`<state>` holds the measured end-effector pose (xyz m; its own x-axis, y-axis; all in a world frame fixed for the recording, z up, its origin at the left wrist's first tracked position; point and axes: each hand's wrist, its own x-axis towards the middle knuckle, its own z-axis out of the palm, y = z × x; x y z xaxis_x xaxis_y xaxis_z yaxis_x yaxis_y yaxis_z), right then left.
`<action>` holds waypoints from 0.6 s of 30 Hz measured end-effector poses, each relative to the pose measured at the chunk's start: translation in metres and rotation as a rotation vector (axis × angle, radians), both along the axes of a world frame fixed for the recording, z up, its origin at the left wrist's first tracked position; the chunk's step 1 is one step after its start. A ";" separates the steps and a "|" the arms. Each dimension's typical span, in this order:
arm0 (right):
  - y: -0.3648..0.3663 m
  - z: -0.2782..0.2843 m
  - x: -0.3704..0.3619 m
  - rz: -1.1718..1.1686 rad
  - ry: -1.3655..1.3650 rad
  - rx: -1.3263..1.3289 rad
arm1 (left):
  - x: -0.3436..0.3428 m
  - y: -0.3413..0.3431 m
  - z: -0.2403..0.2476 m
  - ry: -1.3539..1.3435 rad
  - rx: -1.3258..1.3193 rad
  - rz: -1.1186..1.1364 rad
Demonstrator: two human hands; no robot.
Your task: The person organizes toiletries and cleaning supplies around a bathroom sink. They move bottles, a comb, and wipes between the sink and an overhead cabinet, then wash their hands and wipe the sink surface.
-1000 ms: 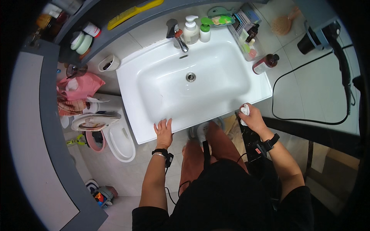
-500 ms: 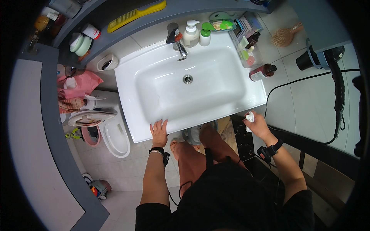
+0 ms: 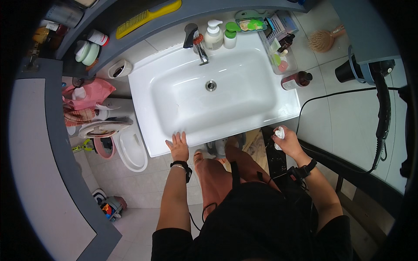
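Note:
My left hand (image 3: 178, 148) rests on the front rim of the white washbasin (image 3: 278, 116), its fingers spread and nothing in them. Off the basin's front right corner, my right hand (image 3: 289, 143) is closed around a crumpled white wad (image 3: 279, 133). Whether the wad is tissue or cloth I cannot make out. The bowl holds no standing water, and its metal drain (image 3: 210, 85) is visible. At the back rim stands a chrome faucet (image 3: 203, 55) with a dark lever.
A pump bottle (image 3: 214, 35) and a green-capped bottle (image 3: 230, 40) stand behind the basin. On the right are a dark red bottle (image 3: 296, 81), a hairbrush (image 3: 323, 42) and a hair dryer (image 3: 381, 104) with its cord. The toilet (image 3: 133, 150) is on the left.
My view has shifted slightly. My left hand stays on the basin's front rim with its fingers a little more spread. My right hand still grips the white wad.

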<state>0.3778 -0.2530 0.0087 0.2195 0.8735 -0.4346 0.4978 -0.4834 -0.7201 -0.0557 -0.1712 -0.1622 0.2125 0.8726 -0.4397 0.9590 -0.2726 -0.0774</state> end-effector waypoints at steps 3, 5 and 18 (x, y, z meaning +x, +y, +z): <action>0.001 -0.002 0.000 0.052 0.025 0.038 | 0.005 0.001 -0.001 0.077 -0.043 0.032; 0.001 -0.004 0.001 0.036 0.005 0.015 | 0.006 0.002 -0.001 0.097 -0.077 0.049; -0.002 -0.003 0.002 -0.056 0.004 -0.036 | 0.008 0.004 -0.004 0.113 -0.089 0.060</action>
